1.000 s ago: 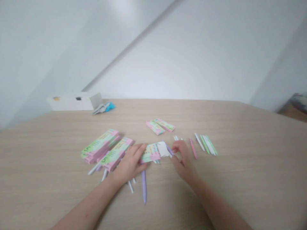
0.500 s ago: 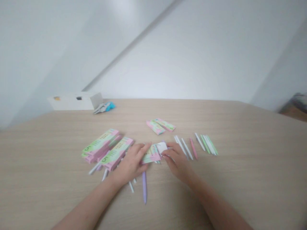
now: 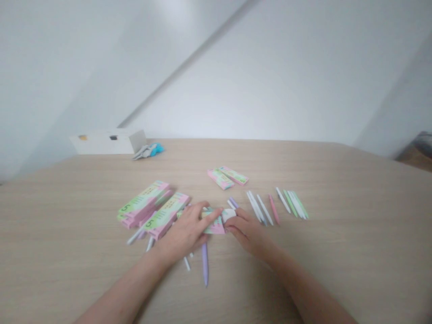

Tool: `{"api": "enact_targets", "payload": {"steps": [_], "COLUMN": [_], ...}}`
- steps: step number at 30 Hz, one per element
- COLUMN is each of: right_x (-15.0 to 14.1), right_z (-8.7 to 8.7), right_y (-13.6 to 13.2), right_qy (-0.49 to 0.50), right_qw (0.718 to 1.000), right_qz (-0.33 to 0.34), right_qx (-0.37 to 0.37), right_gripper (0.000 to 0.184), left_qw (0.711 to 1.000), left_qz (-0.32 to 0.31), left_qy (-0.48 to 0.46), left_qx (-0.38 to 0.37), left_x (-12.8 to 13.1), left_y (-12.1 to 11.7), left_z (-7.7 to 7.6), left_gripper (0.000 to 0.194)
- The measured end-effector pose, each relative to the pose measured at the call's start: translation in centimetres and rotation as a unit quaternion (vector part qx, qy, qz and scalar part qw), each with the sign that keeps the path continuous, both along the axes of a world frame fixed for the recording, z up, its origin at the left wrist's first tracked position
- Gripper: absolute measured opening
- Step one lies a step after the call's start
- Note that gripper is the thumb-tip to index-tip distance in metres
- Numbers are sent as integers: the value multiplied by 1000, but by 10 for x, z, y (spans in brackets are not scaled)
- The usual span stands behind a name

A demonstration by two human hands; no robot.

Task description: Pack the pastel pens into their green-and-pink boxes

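Note:
Between my hands is a small pink and green pen box (image 3: 214,224) with a white end flap (image 3: 229,215) at its right end. My left hand (image 3: 189,225) is closed around the box's left part, its index finger stretched along the top. The fingers of my right hand (image 3: 246,229) pinch the white flap; their tips are partly hidden. A purple pen (image 3: 205,265) lies just below my left hand, pointing toward me. Another purple pen (image 3: 233,202) and a white one show behind the flap.
Several pink and green pen boxes (image 3: 145,200) are stacked at left, with white pens under them. Two more boxes (image 3: 221,178) lie farther back. Loose white, green and pink pens (image 3: 274,209) lie at right. A white carton (image 3: 104,143) and grey-blue gloves (image 3: 148,151) sit at the far left.
The box between my hands has come slightly nearer and lies more level. My right hand has shifted down a little with the flap, uncovering the pens behind it.

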State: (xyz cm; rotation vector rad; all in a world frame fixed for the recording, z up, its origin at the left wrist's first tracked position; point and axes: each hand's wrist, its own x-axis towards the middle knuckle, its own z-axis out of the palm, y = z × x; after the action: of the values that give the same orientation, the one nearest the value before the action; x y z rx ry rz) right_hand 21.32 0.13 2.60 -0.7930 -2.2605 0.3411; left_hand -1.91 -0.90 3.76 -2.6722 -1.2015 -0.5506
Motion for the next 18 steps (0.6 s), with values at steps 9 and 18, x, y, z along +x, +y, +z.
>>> {"api": "enact_targets", "payload": {"steps": [9, 18], "right_x": [-3, -8], "right_z": [-2, -6], "right_y": [-1, -6], "right_qy": [30, 94], "right_qw": [999, 990], "right_qz": [-26, -44], "right_qx": [-24, -95], "right_gripper": [8, 58], "left_qw": [998, 998], "left_qz": [5, 6], "left_qy": [44, 46], "left_qx": [37, 34], "left_x": [4, 7], "left_y": [-5, -6], "left_z": [7, 6], "left_gripper": [76, 75]}}
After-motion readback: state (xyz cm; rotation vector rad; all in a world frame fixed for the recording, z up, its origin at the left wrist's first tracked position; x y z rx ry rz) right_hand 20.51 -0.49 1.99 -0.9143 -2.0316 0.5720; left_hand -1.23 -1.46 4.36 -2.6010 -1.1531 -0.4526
